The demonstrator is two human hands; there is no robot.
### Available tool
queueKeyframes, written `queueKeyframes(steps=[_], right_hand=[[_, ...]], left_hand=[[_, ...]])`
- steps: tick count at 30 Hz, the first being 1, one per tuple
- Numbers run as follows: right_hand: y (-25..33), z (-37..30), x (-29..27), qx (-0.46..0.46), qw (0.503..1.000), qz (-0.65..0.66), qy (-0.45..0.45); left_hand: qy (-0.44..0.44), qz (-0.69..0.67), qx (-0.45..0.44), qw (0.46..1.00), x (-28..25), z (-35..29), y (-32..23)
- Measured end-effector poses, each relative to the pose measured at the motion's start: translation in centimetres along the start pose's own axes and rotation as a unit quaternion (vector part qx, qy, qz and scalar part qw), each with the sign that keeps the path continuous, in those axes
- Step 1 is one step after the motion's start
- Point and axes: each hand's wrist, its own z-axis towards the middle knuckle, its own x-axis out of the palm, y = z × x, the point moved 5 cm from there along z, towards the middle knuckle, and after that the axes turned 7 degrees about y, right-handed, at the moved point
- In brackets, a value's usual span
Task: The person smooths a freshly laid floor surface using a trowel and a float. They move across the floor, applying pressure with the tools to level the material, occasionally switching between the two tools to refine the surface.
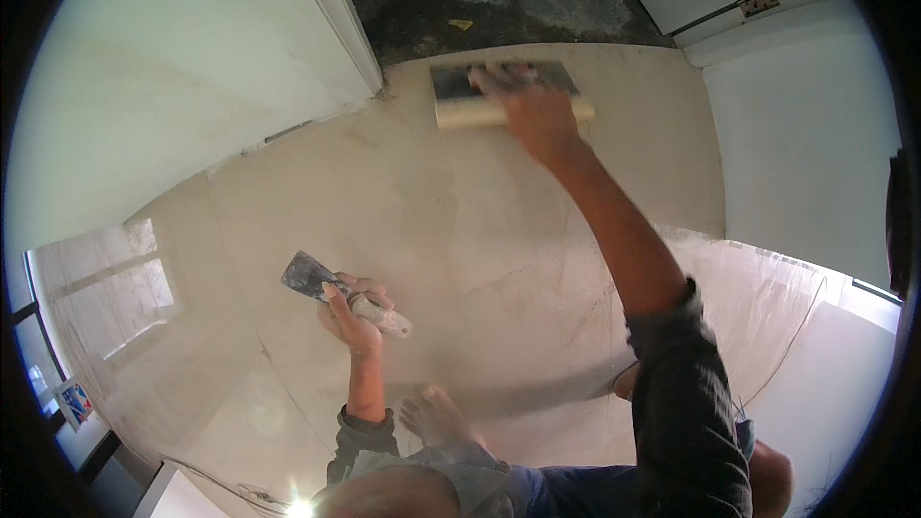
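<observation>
My left hand is closed around the handle of a putty knife, held above the floor with its grey, smeared blade pointing up and to the left. Farther off, my right hand grips a wide rectangular trowel near the doorway edge. A thick roll of beige compound lies along the trowel's near edge. Motion blurs the right fingers, and they partly cover the handle. Smooth beige compound covers the floor under both hands.
Beyond the beige edge lies a dark, rough floor with a small yellow scrap on it. A white door frame and wall flank the left, white panels the right. My bare foot is below. A cable runs at right.
</observation>
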Motion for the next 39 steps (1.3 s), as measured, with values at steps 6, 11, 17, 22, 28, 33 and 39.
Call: queueKeyframes(steps=[6,11,17,22,28,33,39], right_hand=[[2.1,-5.7,-0.7,-0.035,0.999,-0.026,-0.028],[7.6,-14.2,-0.2,-0.055,0.995,0.081,-0.024],[0.0,-2.7,-1.1,0.022,0.999,-0.006,0.025],[7.0,-11.0,-0.7,-0.035,0.985,0.088,-0.145],[-0.1,-0.9,-1.1,0.069,0.995,-0.003,0.065],[3.4,-6.0,-1.4,-0.007,0.994,-0.043,-0.101],[5.7,-6.7,-1.1,0.036,0.991,-0.036,-0.124]], left_hand=[[0.007,-0.002,0.002,1.0,-0.1,0.2,-0.5],[-0.014,0.008,0.004,1.0,-1.0,-0.2,-0.6],[0.028,0.0,-0.003,1.0,0.8,0.0,-0.2],[-0.02,-0.006,0.008,1.0,-1.5,0.0,-0.4],[0.012,-0.021,0.006,1.0,0.5,0.2,0.2],[0.004,-0.014,0.015,1.0,-0.1,0.3,-0.6],[-0.015,-0.005,0.03,0.999,-1.0,0.3,-0.2]])
